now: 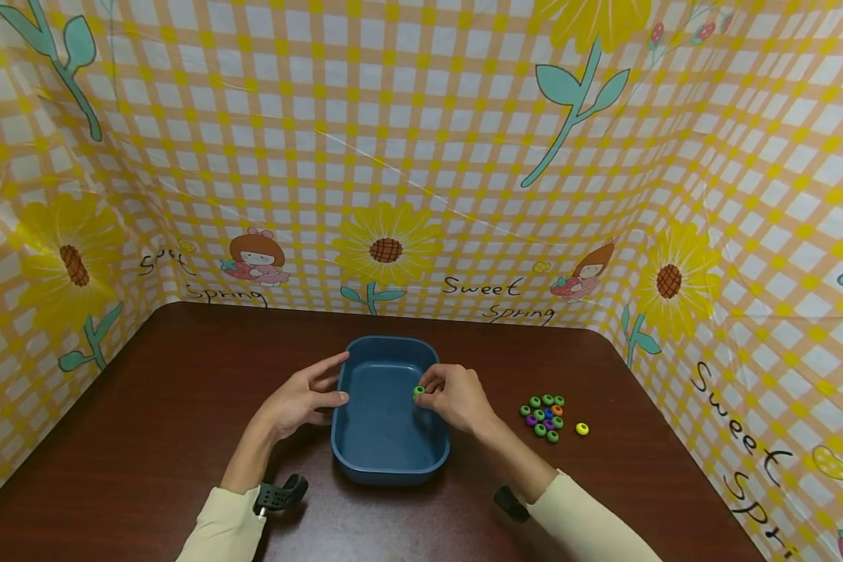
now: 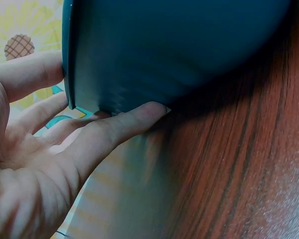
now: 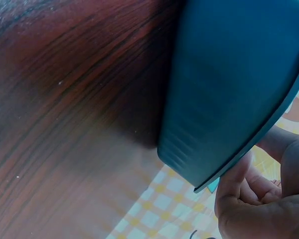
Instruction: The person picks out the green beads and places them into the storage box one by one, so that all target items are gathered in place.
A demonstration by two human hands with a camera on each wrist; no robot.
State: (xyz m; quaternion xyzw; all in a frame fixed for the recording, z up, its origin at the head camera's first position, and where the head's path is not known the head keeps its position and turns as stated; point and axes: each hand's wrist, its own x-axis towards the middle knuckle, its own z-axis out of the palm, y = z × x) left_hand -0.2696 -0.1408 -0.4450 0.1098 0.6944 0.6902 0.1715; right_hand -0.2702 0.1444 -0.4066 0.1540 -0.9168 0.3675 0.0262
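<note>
A blue rectangular basin (image 1: 391, 470) stands on the dark table. My left hand (image 1: 297, 404) is at its left side, fingers spread and fairly straight, with fingertips right at the rim and wall; in the left wrist view a finger (image 2: 124, 124) lies along the lower wall. My right hand (image 1: 460, 396) reaches over the right rim and pinches a green bead (image 1: 419, 391) between thumb and fingers, above the inside of the basin. In the right wrist view the basin wall (image 3: 229, 89) hides the bead and the fingertips.
Right of the basin lies a cluster of beads, mostly green (image 1: 540, 430), with purple (image 1: 531, 420), blue (image 1: 549, 414) and orange (image 1: 556, 410) ones. A yellow bead (image 1: 582, 429) sits apart. Checked cloth (image 1: 421, 156) walls the table's back and sides.
</note>
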